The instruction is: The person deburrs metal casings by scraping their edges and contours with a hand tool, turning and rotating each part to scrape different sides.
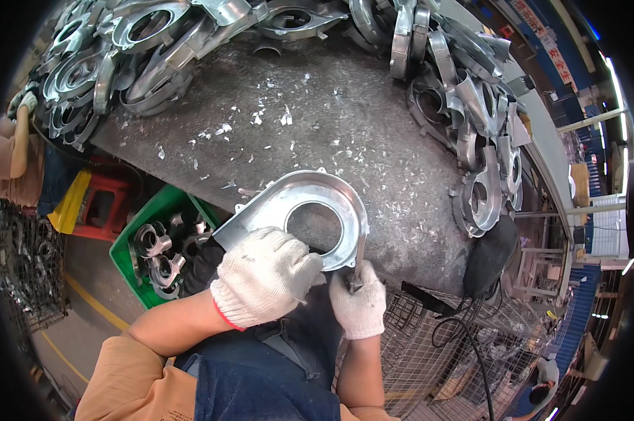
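Observation:
My left hand (pixel 266 275), in a white knit glove, grips the near rim of a shiny cast-metal housing (pixel 289 200) with a round hole in its middle. The housing rests tilted on the near edge of a grey workbench (pixel 345 119). My right hand (pixel 359 303), also gloved, is closed around a thin metal tool (pixel 361 254) whose shaft lies against the housing's right rim. Both hands sit side by side at the bench edge, over my dark blue apron.
Piles of similar metal housings lie at the bench's back left (pixel 113 56) and right side (pixel 471 119). Metal shavings litter the bench top. A green crate (pixel 148 217) with castings stands on the floor at left, a wire basket (pixel 436 344) at right, and a red stool (pixel 103 203).

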A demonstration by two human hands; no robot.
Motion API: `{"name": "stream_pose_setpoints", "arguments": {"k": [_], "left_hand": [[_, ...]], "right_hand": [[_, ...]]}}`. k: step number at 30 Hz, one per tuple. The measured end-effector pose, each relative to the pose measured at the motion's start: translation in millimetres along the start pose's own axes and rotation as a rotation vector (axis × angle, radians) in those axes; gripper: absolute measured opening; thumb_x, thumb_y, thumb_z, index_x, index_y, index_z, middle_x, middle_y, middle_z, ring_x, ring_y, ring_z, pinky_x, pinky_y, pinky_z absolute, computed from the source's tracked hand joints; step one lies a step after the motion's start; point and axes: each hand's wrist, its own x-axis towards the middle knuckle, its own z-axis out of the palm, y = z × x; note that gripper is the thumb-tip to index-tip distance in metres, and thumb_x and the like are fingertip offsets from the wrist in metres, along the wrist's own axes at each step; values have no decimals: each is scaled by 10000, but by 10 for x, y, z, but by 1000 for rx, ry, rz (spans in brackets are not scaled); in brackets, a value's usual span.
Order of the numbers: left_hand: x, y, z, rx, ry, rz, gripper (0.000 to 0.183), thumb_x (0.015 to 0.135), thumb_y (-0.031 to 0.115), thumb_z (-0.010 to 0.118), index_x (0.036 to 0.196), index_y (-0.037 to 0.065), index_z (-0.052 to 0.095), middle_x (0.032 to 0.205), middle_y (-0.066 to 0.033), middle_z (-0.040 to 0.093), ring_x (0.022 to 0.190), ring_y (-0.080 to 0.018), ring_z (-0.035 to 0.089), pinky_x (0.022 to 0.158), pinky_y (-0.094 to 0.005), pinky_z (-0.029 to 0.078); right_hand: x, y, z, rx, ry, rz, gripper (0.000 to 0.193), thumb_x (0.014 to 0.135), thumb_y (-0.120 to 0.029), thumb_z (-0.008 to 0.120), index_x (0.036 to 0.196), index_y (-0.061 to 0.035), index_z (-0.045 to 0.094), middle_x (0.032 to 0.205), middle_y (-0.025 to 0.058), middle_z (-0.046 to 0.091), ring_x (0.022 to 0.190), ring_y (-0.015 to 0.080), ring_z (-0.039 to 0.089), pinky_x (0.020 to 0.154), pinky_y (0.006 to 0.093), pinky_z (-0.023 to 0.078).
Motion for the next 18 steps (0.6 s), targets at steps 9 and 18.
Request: {"name": "stream_pose_setpoints", "arguments": {"k": [9, 18], "left_hand": [[-66, -122, 169, -109, 183, 96, 414, 734, 245, 909, 1097, 90, 784, 918, -78, 715, 896, -331, 721, 935, -524, 587], [-314, -841, -7, 375, 71, 166, 657, 531, 270, 928, 1143, 73, 791, 1279, -105, 723, 1209, -353, 682, 1111, -574, 531]], "right_hand": [[-113, 119, -168, 482, -483, 233, 230, 885, 0, 814, 1091, 12, 714, 790, 58, 709, 626, 126, 670, 550, 299, 529], [-88, 341, -15, 216, -293, -64, 231, 894, -96, 843, 1101, -39, 759, 916, 60, 777, 785, 166, 739, 764, 339, 609]]}}
